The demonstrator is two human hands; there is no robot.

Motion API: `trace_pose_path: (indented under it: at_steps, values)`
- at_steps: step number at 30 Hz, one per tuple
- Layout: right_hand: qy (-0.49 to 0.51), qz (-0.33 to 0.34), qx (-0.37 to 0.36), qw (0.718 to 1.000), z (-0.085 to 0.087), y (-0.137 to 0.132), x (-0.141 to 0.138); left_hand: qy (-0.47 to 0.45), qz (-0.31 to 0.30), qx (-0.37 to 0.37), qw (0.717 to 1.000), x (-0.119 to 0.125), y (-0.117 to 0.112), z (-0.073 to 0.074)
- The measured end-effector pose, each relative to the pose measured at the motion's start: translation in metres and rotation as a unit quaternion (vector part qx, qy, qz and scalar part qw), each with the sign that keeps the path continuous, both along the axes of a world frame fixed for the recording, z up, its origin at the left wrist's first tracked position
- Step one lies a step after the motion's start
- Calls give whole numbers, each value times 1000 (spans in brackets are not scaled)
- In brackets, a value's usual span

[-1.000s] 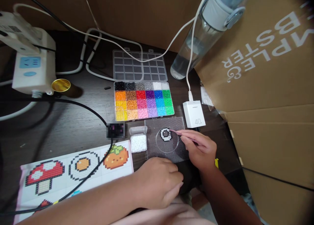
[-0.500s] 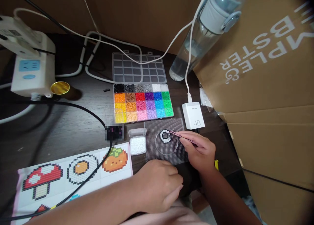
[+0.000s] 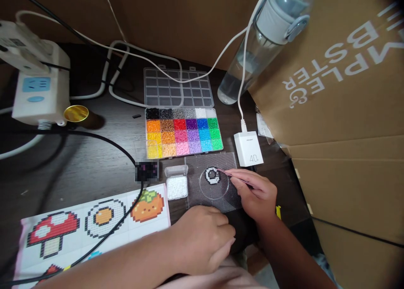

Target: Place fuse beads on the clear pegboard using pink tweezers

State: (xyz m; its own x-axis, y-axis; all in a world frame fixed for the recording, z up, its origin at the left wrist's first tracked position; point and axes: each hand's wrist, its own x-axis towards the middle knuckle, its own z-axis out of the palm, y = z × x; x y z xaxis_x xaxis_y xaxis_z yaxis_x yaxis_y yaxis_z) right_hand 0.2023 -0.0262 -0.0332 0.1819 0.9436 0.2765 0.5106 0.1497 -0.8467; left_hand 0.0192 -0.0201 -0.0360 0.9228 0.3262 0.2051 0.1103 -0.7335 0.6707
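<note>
Just left of the fingers of the right hand (image 3: 258, 193), clamped on tweezers (image 3: 225, 171), a bead ring (image 3: 208, 178) (black-and-white) sits on the pegboard (image 3: 193, 171); left hand (image 3: 205, 237): fingers curled together.

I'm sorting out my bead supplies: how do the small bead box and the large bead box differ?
The small bead box holds only white beads; the large bead box holds many colours. The large bead box has a grid of compartments; the small bead box shows one. Both are open.
</note>
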Motion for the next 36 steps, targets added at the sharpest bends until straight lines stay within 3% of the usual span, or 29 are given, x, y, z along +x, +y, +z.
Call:
trace_pose_path:
  at_steps: [36]
  values:
    - [-3, 8, 7, 1000, -2, -1, 1, 7, -1, 4, 1000, 0, -1, -1]
